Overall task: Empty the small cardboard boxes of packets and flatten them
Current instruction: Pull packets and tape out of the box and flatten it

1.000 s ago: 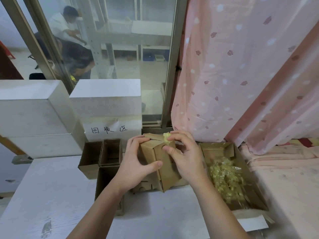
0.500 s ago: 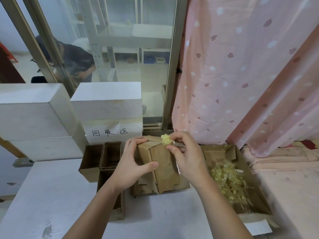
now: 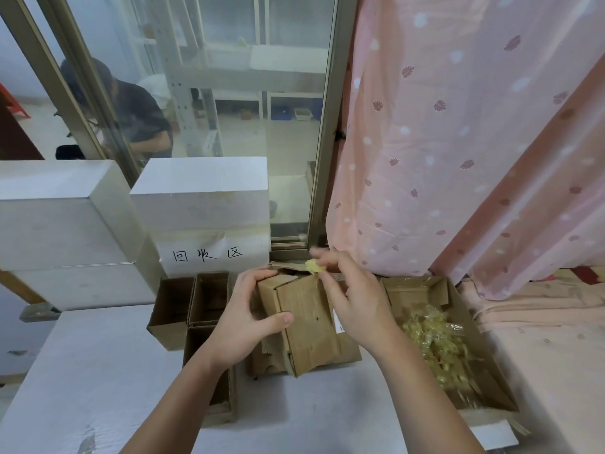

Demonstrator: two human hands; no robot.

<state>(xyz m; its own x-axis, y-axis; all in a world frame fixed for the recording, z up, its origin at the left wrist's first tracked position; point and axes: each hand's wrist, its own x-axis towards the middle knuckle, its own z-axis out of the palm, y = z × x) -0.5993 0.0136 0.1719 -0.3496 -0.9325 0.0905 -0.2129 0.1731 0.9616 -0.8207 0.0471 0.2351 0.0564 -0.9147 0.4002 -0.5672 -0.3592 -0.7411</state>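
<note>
My left hand [image 3: 247,317] grasps the small cardboard box [image 3: 306,322] at centre, thumb across its near face, steadying it tilted so its open top faces away. My right hand [image 3: 355,301] pinches a yellow packet [image 3: 313,266] at the box's twelve o'clock lip, likely bound for the open tray [image 3: 484,365] of packets at three o'clock. Empty boxes [image 3: 193,306] wait at nine o'clock on the bench [image 3: 98,371].

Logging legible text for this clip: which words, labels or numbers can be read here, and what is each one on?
"回收区": handwritten in black on the white paper sheet stuck to the front of the white block.
White sticker on the cardboard under the right hand: mostly hidden, print too small to read.
No other text shows.
</note>
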